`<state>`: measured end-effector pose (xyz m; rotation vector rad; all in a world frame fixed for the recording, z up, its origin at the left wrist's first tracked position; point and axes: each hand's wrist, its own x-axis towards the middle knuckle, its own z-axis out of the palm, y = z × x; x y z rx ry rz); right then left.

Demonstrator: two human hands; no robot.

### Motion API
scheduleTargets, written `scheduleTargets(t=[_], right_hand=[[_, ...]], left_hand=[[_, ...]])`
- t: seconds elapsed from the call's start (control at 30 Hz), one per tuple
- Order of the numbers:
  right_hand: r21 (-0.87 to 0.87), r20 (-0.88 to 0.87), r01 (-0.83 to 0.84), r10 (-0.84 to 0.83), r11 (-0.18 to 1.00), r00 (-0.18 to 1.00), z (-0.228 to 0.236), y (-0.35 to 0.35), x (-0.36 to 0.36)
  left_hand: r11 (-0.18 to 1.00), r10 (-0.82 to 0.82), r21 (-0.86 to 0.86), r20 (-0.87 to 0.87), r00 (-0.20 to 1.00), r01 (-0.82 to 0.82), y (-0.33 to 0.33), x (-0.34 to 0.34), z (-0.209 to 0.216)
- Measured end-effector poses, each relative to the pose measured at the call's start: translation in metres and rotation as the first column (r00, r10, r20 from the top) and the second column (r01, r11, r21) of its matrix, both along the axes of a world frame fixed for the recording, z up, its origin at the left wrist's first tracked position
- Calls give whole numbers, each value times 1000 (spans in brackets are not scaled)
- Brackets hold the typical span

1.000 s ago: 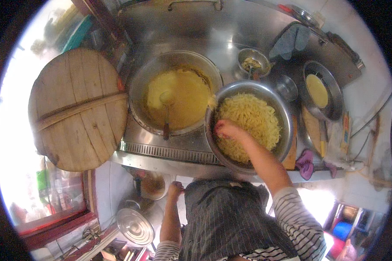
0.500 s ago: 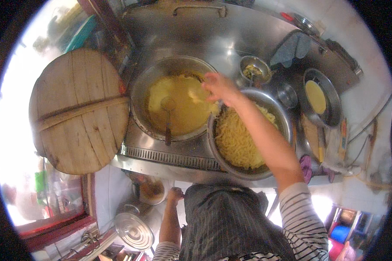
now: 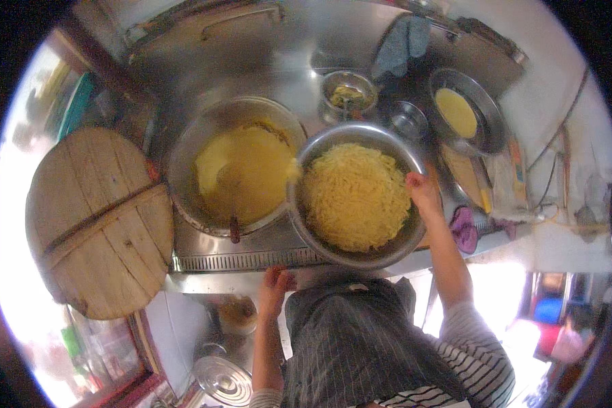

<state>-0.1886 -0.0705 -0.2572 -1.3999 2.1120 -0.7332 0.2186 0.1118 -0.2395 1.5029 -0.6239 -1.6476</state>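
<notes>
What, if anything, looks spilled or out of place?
A yellow clump sits at the left rim of the bowl, beside the pot: possibly spilled food, odd at the rim rather than inside. Nothing else clearly stands out.

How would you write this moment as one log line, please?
right hand: at bowl, right rim | left hand: near counter edge | bowl: holds yellow strips | pot: left of bowl, ladle inside

Basin (image 3: 367, 258): smooth, glossy metal. Round lid (image 3: 102, 231): rough, matt wood. Apron (image 3: 360, 340): matt cloth.
</notes>
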Motion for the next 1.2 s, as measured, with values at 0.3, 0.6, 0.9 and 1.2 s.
scheduleTargets(t=[0.3,0.6,0.9,1.2], right_hand=[[451,328,26,-192,892,925,-10,9,58],[215,539,-354,191,910,821,45,26,147],[42,272,-107,92,993,958,45,20,22],[268,522,-105,-52,958,852,-13,6,40]], left_hand=[[941,-261,-40,546,796,335,-67,-88,4],[939,-140,-215,478,867,270,-49,-87,-70],[968,-223,-21,386,895,250,-38,-120,-32],[983,-150,-84,158,976,164,-20,-133,-39]])
